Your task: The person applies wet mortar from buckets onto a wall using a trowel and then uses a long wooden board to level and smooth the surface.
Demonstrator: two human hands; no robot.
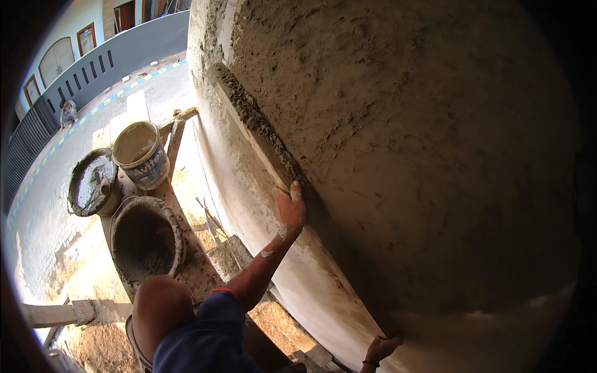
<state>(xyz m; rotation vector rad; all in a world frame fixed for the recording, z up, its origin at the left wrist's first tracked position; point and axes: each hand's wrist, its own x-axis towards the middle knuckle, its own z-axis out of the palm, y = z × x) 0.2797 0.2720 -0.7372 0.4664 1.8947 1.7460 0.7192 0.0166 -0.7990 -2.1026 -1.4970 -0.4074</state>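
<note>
Two hands (290, 211) (380, 349) wide apart on board (255, 143)

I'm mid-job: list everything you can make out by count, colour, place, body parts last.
Plastered wall: one, grey-brown, right
Long board: one, pale, slanting along the wall
Mortar: one strip, grey, on the board's upper half
Planks: count unclear, brown, centre left
White bucket: one, on the planks
Large bucket: one, grey, nearer than the white one
Small bucket: one, grey, left of both
Boundary wall: one, grey, upper left
Seated person: one, greyish clothes, far left
Knee: one, bare, lower left
Left hand: one, white-smeared wrist, mid-board
Right hand: one, dark wristband, board's lower end
</note>
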